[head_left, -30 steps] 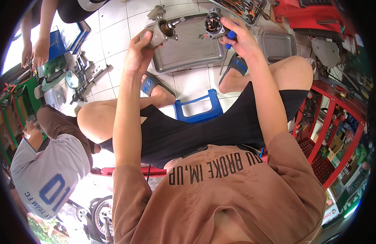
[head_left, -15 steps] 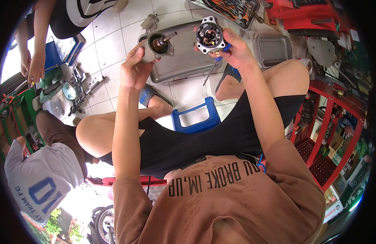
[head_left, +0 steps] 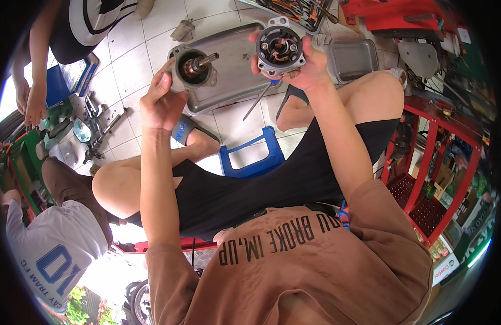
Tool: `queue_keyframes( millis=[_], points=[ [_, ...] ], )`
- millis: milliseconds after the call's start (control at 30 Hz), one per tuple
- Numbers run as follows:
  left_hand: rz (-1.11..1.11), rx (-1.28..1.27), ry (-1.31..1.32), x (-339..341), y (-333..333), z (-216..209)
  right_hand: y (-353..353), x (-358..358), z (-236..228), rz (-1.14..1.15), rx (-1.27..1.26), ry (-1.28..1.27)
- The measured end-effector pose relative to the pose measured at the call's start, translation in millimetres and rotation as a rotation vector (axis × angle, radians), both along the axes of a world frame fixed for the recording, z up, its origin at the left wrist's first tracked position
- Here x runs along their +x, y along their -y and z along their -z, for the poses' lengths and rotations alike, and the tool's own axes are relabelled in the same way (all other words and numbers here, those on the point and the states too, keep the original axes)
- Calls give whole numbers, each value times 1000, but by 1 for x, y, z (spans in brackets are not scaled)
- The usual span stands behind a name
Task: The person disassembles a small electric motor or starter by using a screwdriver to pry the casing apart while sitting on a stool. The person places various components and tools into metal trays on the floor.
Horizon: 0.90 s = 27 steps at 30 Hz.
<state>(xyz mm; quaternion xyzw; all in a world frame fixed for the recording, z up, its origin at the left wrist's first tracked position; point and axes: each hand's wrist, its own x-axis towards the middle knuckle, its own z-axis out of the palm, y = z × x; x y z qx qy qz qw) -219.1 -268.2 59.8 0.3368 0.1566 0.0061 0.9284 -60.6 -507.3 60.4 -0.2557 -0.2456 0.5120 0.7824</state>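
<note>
My left hand (head_left: pixel 162 100) is closed around a grey metal motor housing (head_left: pixel 178 82). The housing's open end faces up toward me, showing a copper-wound armature (head_left: pixel 192 66) with its shaft (head_left: pixel 209 59) sticking out. In my right hand (head_left: pixel 311 67) is a round metal end cover (head_left: pixel 263 60), its inside facing me, with copper-coloured brush parts (head_left: pixel 282 47) in the middle. A screwdriver (head_left: pixel 257 101) with a blue handle also hangs from beneath the right hand, its grip mostly hidden. The two motor pieces are apart, both above a grey metal tray (head_left: pixel 229 89).
A small grey metal part (head_left: pixel 182 30) lies beyond the tray. A smaller tray (head_left: pixel 354 59) and a tray of tools (head_left: pixel 310 12) stand right and far. A blue stool (head_left: pixel 269 154) is between my legs, a red rack (head_left: pixel 432 162) at right. Two other people are at left.
My hands have moved farther apart, the housing going left. The end cover has tilted, so its inside faces me more fully. The view has shifted slightly.
</note>
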Motion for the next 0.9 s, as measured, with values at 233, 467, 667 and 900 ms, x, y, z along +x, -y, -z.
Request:
queue_keyframes(
  millis=[233,467,667,900],
  points=[
    [-6,-8,0,-4,2,-11,2,-1,-7,34,-33,57],
    [20,6,4,-7,-1,-11,-4,-9,-9,164,-66,59],
    [-7,103,4,-1,2,-12,2,-5,-12,111,-321,90],
    [-11,389,-24,0,9,-25,-7,-14,-30,197,-580,201]
  ],
)
